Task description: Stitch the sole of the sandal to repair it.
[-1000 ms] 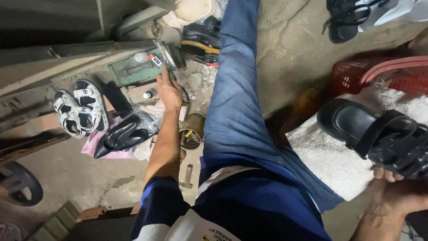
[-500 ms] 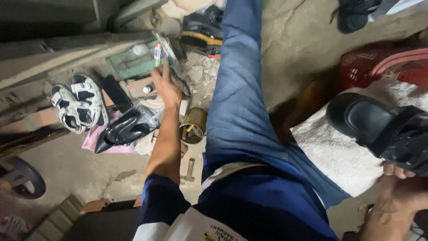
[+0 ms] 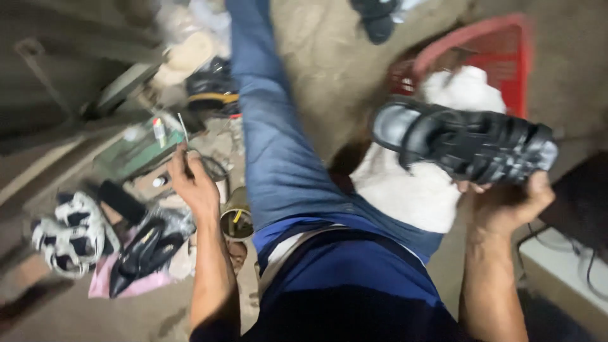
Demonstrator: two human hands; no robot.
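My right hand (image 3: 506,202) grips a black strappy sandal (image 3: 465,140) from below and holds it up over a white sack (image 3: 411,183). My left hand (image 3: 193,187) is raised beside my blue-trousered leg (image 3: 278,158), closed on a thin metal tool (image 3: 183,142) that sticks up from the fingers. Below that hand stands a small open can (image 3: 235,218). To its left lie a black pointed shoe (image 3: 142,250) on pink cloth and a pair of black-and-white sandals (image 3: 69,231).
A red plastic basket (image 3: 494,50) sits behind the white sack. A green box (image 3: 136,152) with small bottles, more footwear (image 3: 209,85) and clutter lie at the far left. Another dark sandal (image 3: 377,19) lies at the top. A white ledge with a cable (image 3: 563,266) is at the lower right.
My right hand has lifted the black sandal up and toward the middle. My left hand has risen from the clutter holding the thin tool. The view has swung and blurred.
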